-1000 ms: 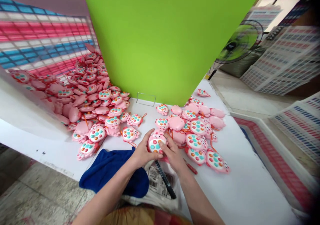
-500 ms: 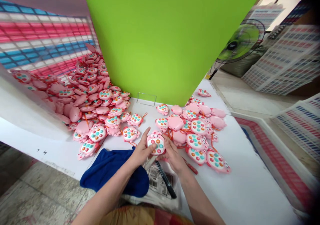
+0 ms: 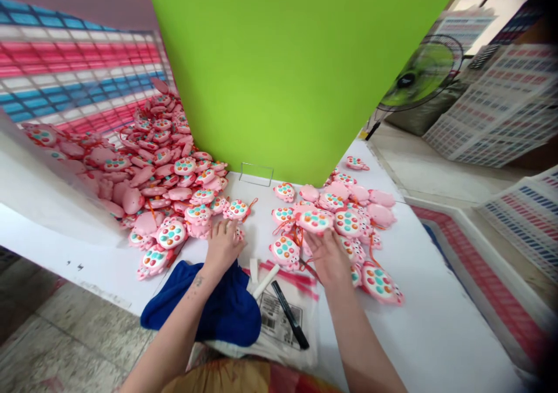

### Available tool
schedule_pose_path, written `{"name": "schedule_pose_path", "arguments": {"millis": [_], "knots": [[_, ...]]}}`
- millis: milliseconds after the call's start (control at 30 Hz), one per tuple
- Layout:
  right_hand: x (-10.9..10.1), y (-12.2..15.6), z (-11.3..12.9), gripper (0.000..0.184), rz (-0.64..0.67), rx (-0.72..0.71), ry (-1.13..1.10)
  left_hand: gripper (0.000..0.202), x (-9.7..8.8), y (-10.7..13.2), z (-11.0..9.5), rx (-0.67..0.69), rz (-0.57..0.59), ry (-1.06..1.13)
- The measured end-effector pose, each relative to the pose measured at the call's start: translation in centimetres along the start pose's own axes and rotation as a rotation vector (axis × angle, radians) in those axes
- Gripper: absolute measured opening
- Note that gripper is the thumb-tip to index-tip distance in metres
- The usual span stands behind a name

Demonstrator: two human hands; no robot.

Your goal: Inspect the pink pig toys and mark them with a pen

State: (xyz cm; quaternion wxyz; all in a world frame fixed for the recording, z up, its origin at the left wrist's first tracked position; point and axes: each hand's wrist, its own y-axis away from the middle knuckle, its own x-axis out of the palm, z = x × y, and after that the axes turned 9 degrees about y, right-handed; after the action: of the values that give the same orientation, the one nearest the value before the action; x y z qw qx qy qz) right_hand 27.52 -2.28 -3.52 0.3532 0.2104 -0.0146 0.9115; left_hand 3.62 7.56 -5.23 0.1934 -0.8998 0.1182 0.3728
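Observation:
My left hand (image 3: 223,246) lies over a pink animal-shaped toy (image 3: 238,234) at the edge of the left heap, fingers curled down onto it; most of that toy is hidden under the hand. My right hand (image 3: 330,258) is at the right group, fingers apart, its fingertips by the lower edge of a pink toy with coloured buttons (image 3: 314,220). Another button toy (image 3: 285,250) lies face up just left of that hand. Between my forearms are a blue cloth (image 3: 204,306), a black marker (image 3: 289,314) and white strips (image 3: 265,281) on a plastic bag (image 3: 283,346).
A large heap of pink toys (image 3: 161,157) spills from a container (image 3: 47,189) at left. A tall green panel (image 3: 279,79) stands at the back, a wire bracket (image 3: 256,174) at its foot. Beyond the white table (image 3: 436,306) are a fan (image 3: 407,79) and crates (image 3: 501,102).
Both hands held one toy at the middle; now they are apart. The left hand has moved left onto another toy, the right hand to the right group. A face-up toy now tops that group.

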Motion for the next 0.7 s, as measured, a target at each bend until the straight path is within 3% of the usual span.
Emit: {"name": "schedule_pose_path", "arguments": {"millis": [133, 233, 333, 467, 600, 700], "knots": [[-0.7, -0.4, 0.0, 0.03, -0.034, 0.096, -0.115, 0.046, 0.9, 0.0, 1.9, 0.007, -0.008, -0.027], [-0.5, 0.6, -0.9, 0.036, 0.033, 0.212, -0.076, 0.038, 0.9, -0.3, 1.6, 0.048, -0.025, 0.048], [0.6, 2.3, -1.7, 0.042, 0.198, 0.31, 0.022, 0.038, 0.8, -0.3, -0.3, 0.077, -0.026, 0.104], [3.1, 4.5, -2.1, 0.051, 0.415, 0.354, 0.041, 0.039, 1.3, 1.4, -4.6, 0.209, 0.033, 0.291], [4.3, 5.5, -1.9, 0.063, 0.429, 0.272, 0.019, 0.055, 1.5, 2.9, -7.4, 0.254, 0.13, 0.486], [3.7, 5.1, -1.7, 0.065, 0.411, 0.268, 0.079, 0.063, 0.9, 2.8, -7.5, 0.132, 0.099, 0.607]]}}
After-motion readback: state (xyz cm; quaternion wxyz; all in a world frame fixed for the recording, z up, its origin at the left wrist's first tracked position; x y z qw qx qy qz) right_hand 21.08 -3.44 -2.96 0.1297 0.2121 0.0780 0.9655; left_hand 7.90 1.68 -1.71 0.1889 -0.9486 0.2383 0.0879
